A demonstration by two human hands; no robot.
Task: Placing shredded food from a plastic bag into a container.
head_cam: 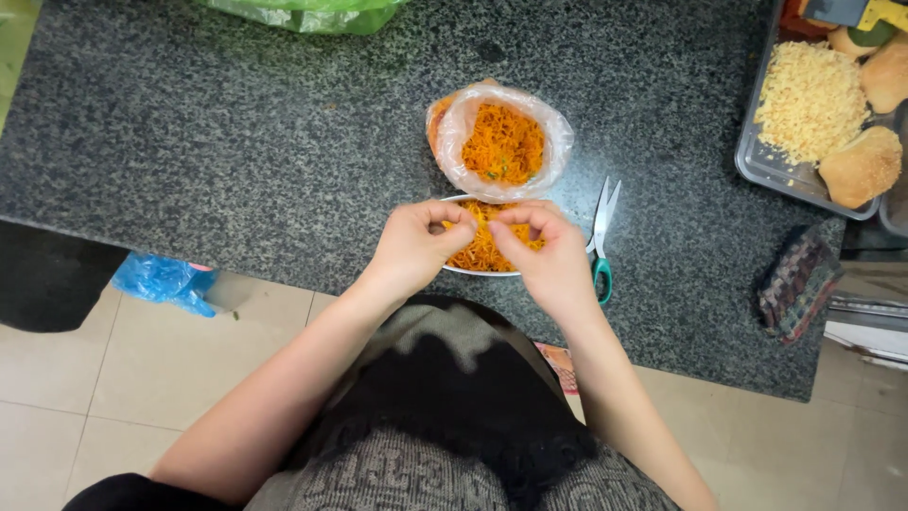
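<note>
Nearest the camera, the person's dark and grey patterned clothing fills the bottom of the view, and both bare forearms reach up from it toward the edge of a speckled grey granite counter.

The left hand and the right hand meet over a shallow white bowl that sits just inside the counter's near edge. The bowl holds orange shredded food, probably grated carrot with flecks of green. On both hands the fingers are curled in, with the fingertips drawn together in a pinch just above the shreds. Whether anything is caught between them cannot be told, as the fingers hide it. The two hands nearly touch each other over the middle of the bowl.

Just to the right of the right hand, a pair of scissors with a teal handle lies on the counter, blades open and pointing away. Just beyond the bowl stands an open clear plastic bag, rolled down at its mouth and holding more of the same orange shreds.

Further right, a dark patterned cloth lies near the counter's edge. Beyond it, a metal tray carries a heap of pale shredded food and some round buns. At the far top edge lies a green plastic bag. Below the counter on the left, a blue plastic bag rests on the tiled floor.
</note>
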